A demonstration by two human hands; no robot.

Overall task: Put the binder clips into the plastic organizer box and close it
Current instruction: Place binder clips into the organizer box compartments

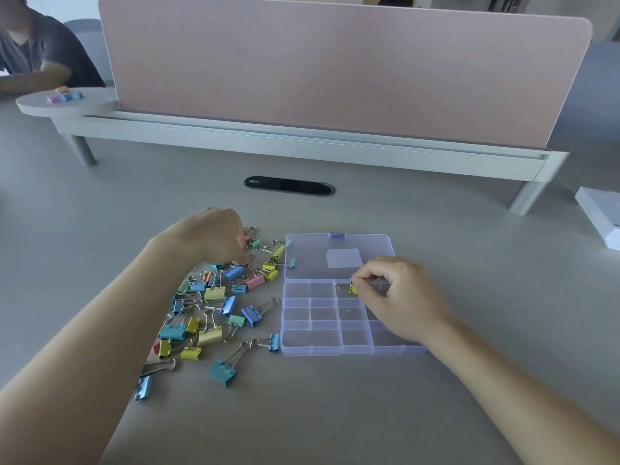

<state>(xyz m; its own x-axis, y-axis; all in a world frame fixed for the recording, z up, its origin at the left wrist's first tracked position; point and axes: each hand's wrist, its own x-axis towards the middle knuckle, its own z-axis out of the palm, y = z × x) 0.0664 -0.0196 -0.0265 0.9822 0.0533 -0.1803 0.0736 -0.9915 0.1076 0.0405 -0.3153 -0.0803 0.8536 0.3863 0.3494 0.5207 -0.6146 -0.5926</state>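
A clear plastic organizer box (312, 344) lies open on the desk, its lid (308, 260) flat behind the divided tray. My right hand (402, 300) pinches a small yellow binder clip (352, 289) over a compartment in the tray's back row. Left of the box, several coloured binder clips (214, 317) lie scattered in a heap. My left hand (214, 236) is curled over the far end of that heap, fingertips down among the clips; what it holds is hidden.
A pink divider panel (335, 68) on a white raised shelf (302, 139) runs along the back. A black cable grommet (288, 185) sits behind the clips. A white box (600, 216) lies at the right edge. Another person sits at far left (40, 58).
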